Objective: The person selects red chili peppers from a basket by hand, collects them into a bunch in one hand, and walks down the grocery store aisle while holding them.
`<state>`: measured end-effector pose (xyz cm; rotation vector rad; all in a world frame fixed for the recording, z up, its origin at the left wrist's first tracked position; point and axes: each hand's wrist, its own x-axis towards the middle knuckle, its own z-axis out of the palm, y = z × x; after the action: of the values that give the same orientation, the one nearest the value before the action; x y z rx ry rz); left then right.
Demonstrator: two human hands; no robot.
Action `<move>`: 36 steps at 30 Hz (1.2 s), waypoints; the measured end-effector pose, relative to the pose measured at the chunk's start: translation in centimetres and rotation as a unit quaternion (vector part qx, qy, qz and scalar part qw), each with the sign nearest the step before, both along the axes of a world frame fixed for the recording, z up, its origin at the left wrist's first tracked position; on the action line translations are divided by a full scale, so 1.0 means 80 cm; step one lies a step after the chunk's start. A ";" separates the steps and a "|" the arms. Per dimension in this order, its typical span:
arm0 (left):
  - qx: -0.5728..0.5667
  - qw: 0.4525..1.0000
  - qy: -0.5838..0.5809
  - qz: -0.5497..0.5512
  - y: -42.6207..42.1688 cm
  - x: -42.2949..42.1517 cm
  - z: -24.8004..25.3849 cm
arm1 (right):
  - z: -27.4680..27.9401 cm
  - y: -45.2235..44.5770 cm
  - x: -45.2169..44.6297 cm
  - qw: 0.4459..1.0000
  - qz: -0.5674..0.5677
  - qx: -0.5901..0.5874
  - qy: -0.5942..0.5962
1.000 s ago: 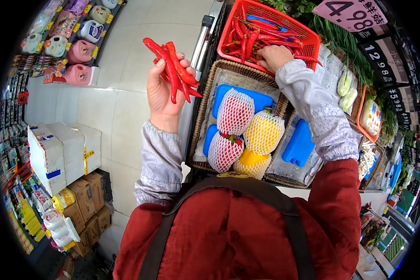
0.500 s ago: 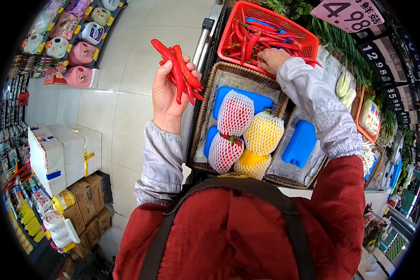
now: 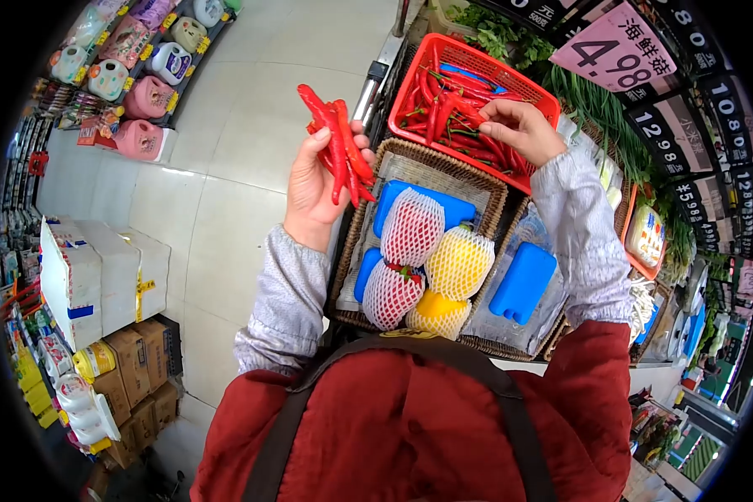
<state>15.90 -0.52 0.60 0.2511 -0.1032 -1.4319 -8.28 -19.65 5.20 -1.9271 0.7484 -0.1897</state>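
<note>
Upright in my left hand (image 3: 311,192), closed around it, is a bunch of red chili peppers (image 3: 340,149) above the basket's left edge. My right hand (image 3: 523,132) is raised just over the red plastic basket (image 3: 545,96). Its thumb and fingertips pinch together at the end of a red chili pepper (image 3: 464,110). More red chilies (image 3: 485,149) with green stems fill the basket, and a blue block (image 3: 468,77) shows among them.
Below, a wicker basket (image 3: 498,197) holds red and yellow peppers in foam nets (image 3: 458,261) and blue blocks (image 3: 427,205). A blue ice pack (image 3: 523,283) lies to the right. Price signs (image 3: 615,50) hang upper right; white boxes (image 3: 100,272) stand left.
My right hand has lifted out of the chilies and moved slightly right and down, its fingers now pinched at one. My left hand still holds its bunch. The view has shifted a little.
</note>
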 end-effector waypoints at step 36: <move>0.030 0.999 -0.018 0.031 0.023 0.013 -0.004 | -0.077 0.013 -0.054 0.865 0.046 -0.458 0.197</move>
<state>16.94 1.33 0.28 0.3283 -0.0815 -1.3706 -12.63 -18.60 -0.99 -2.9691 0.9224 -0.0918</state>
